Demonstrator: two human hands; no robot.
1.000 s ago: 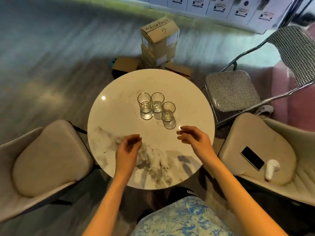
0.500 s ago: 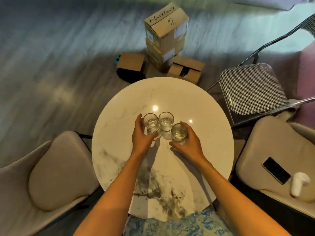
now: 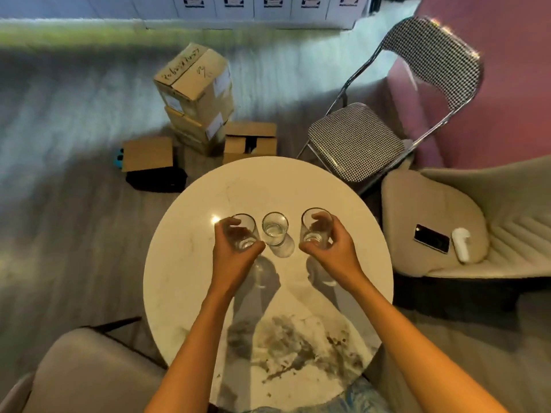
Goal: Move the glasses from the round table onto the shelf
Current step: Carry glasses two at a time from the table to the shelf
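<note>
Three clear glasses are over the round white marble table [image 3: 343, 293]. My left hand [image 3: 235, 251] is wrapped around the left glass [image 3: 243, 231]. My right hand [image 3: 331, 245] grips the right glass [image 3: 316, 226]. Both held glasses appear raised a little off the tabletop, their shadows falling nearer to me. The middle glass [image 3: 275, 228] stands alone on the table between my hands, untouched. No shelf is in view.
Cardboard boxes [image 3: 196, 96] are stacked on the floor beyond the table. A houndstooth folding chair [image 3: 354, 138] stands at the back right. A beige chair [image 3: 441, 210] on the right carries a phone [image 3: 431, 238] and a white case [image 3: 460, 242]. Another beige chair [image 3: 89, 371] is at the lower left.
My hands went from hovering near me to closing on the outer two glasses, then drew them apart and up from the middle one. The camera has tilted up.
</note>
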